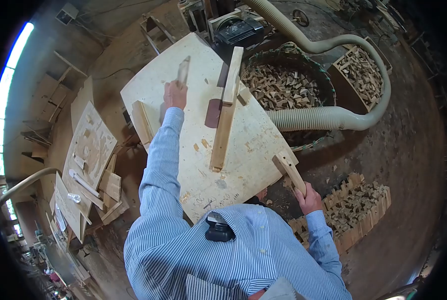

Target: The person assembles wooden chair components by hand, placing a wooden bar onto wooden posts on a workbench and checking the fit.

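Observation:
My left hand [176, 95] is over the far left part of a pale worktable [198, 75], closed around a short wooden piece [184, 70] that is smeared by motion. Off the table's right corner, my right hand [311, 198] grips the lower end of a longer wooden piece [291, 174] with dark holes near its top. Between the hands, a wooden fence [224, 125] lies along the table, with a dark reddish plate [213, 113] against its left side. Another wooden block [142, 122] rests at the table's left edge.
Behind the table is a dark motor [238, 32]. On the right, a ribbed hose [323, 118] crosses a round basket [332, 85] of wood offcuts. A box [351, 82] and a slatted crate [371, 220] hold more offcuts. Boards [91, 145] stand at left.

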Demonstrator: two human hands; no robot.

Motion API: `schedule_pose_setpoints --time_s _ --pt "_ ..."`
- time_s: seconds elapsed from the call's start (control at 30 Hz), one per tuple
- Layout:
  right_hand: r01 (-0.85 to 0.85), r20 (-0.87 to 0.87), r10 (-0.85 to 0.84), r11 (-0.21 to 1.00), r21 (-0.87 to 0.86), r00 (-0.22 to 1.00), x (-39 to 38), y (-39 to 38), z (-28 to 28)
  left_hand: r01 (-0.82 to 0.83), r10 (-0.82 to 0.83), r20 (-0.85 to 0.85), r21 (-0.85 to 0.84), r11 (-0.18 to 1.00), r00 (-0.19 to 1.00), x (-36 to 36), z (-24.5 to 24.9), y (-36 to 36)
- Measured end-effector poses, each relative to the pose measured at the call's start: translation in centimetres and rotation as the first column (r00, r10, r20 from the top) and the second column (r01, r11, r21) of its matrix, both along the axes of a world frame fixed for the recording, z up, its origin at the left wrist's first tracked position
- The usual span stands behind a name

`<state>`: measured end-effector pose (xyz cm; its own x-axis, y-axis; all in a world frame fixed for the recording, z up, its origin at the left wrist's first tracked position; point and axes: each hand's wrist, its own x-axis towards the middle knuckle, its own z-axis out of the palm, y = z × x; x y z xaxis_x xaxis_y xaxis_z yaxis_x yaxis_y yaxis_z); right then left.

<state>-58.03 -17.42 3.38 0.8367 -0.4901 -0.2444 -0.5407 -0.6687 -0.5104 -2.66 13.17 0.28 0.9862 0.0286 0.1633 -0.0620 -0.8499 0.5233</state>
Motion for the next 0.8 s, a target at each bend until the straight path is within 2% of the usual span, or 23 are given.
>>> schedule_pose_setpoints --time_s 0.07,0.1,0.17,0.3,0.37,0.4,0.53,0.6,0.63,0.73,0.8 --pt "-0.003 -0.010 0.003 1.000 0.002 1.000 -0.1 0.0 -0.1 0.198 -0.186 0.136 -0.080 0.977 0.973 -1.0 -0.4 -0.2" --pt "0.003 -0.015 -0.003 1.000 0.000 1.000 -0.1 0.0 -0.1 0.188 -0.176 0.133 -0.083 0.979 0.975 -1.6 -0.6 -0.7" --pt "0.001 -0.019 -0.001 1.000 0.009 1.000 -0.1 -0.2 -0.1 0.280 -0.273 0.068 -0.132 0.951 0.960 -3.6 -0.6 -2.6" --pt "-0.011 -0.003 0.011 1.000 -0.006 1.000 -0.1 -0.1 0.3 0.244 -0.249 -0.012 -0.152 0.958 0.969 -6.6 0.5 -5.5" --pt "-0.015 0.001 0.015 1.000 0.003 1.000 -0.2 -0.1 0.1 0.214 -0.223 -0.100 -0.094 0.972 0.970 -7.4 0.7 -5.9" --pt "0.000 0.005 0.000 1.000 0.011 1.000 -0.2 -0.2 -0.2 0.219 -0.222 -0.039 -0.069 0.973 0.974 -8.1 0.8 -5.8" --pt "-0.003 0.002 0.003 1.000 0.012 1.000 -0.3 -0.3 -0.5 0.123 -0.124 -0.096 -0.016 0.992 0.988 -9.3 0.4 -3.6" --pt "-0.023 0.067 0.022 1.000 0.002 0.998 -0.4 -0.3 -0.7 0.065 -0.064 -0.063 0.016 0.998 0.996 -10.4 0.0 -1.0" --pt "-0.014 0.053 0.014 1.000 0.005 0.999 -0.6 -0.4 -0.8 0.074 -0.072 -0.078 0.017 0.997 0.994 -11.1 -0.2 0.0" --pt "-0.005 -0.024 0.005 1.000 0.020 1.000 -0.4 -0.6 -0.4 0.191 -0.191 0.050 0.003 0.982 0.980 -13.3 -0.6 2.6" --pt "-0.012 -0.004 0.012 1.000 0.026 1.000 -0.3 -0.5 -0.2 0.242 -0.242 0.039 0.008 0.970 0.970 -14.5 -0.7 2.8"
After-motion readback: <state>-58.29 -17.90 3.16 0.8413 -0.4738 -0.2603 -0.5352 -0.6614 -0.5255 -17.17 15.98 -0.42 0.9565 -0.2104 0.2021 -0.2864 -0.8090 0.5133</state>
